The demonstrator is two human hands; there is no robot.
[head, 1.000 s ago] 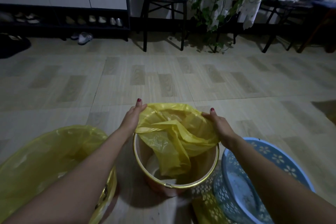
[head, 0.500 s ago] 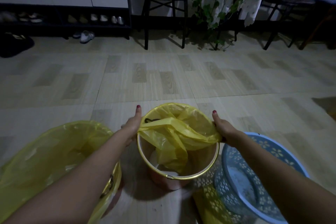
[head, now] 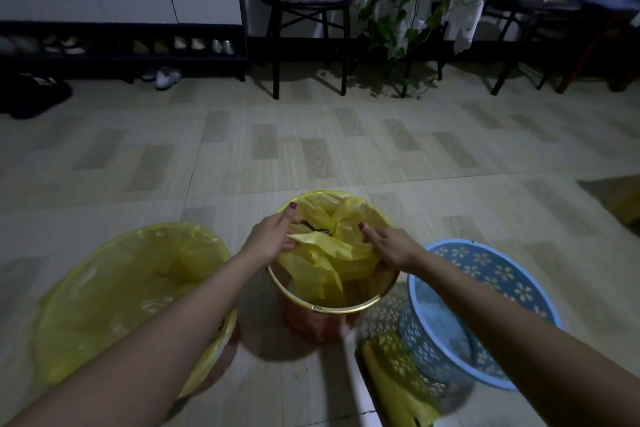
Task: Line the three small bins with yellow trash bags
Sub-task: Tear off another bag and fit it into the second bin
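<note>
Both grips, left hand (head: 268, 236) and right hand (head: 391, 246), pinch the yellow bag (head: 325, 253) (over the middle bin (head: 332, 308)).

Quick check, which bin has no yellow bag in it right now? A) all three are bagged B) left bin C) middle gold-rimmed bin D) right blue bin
D: the blue bin shows bare perforated plastic inside, while the left bin is already lined and both hands, left hand and right hand, are working a yellow bag into the middle bin.

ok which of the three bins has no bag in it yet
The blue bin on the right: bare inside, while the left bin is lined and the middle bin is half-lined.
</note>
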